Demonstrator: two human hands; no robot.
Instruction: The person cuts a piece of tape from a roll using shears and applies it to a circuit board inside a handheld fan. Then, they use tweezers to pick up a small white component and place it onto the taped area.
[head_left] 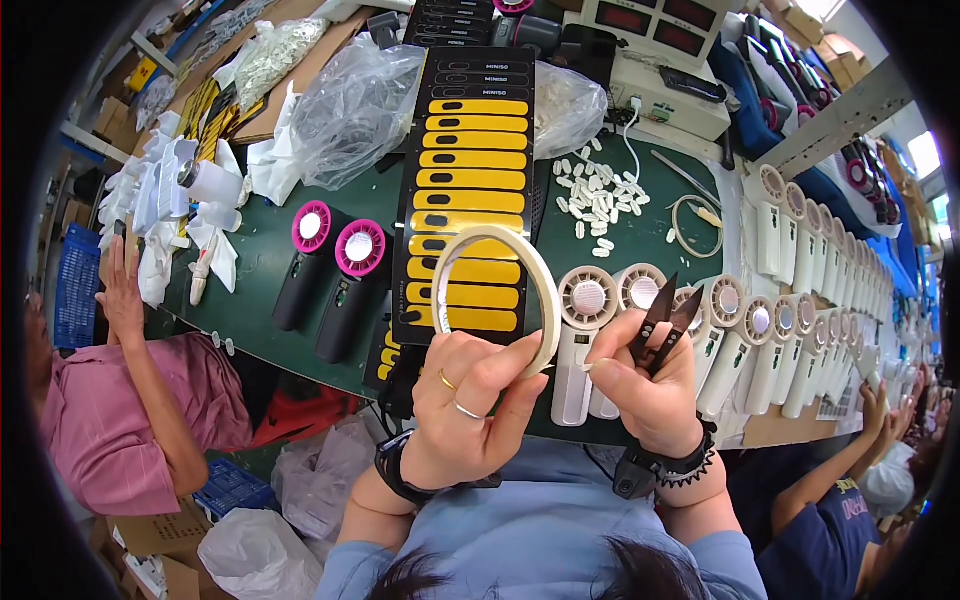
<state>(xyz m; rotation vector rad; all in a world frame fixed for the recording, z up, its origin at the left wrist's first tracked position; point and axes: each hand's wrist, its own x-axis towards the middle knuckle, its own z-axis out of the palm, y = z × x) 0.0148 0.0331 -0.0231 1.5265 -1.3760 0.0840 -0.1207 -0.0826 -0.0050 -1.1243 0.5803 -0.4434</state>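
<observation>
My left hand (465, 405) grips a cream-coloured roll of tape (549, 300), its ring standing upright above the fingers. In my right hand (650, 395) is a pair of black thread snips (656, 316), blades spread and pointing up and away. The right thumb and a finger pinch close to the tape roll; a tiny pale bit shows at their tips, too small to name. Behind the hands stand white handheld fans (573, 372) on the green table, partly covered by my right hand. A black sheet of yellow stickers (470, 185) lies beyond the tape roll.
Two dark fans with pink rims (345, 300) lie to the left. Small white pieces (600, 195) are heaped beyond, near a coiled wire (697, 225) and a device with displays (650, 30). More white fans (800, 240) line the right. Co-workers sit at left (130, 420) and right (820, 520).
</observation>
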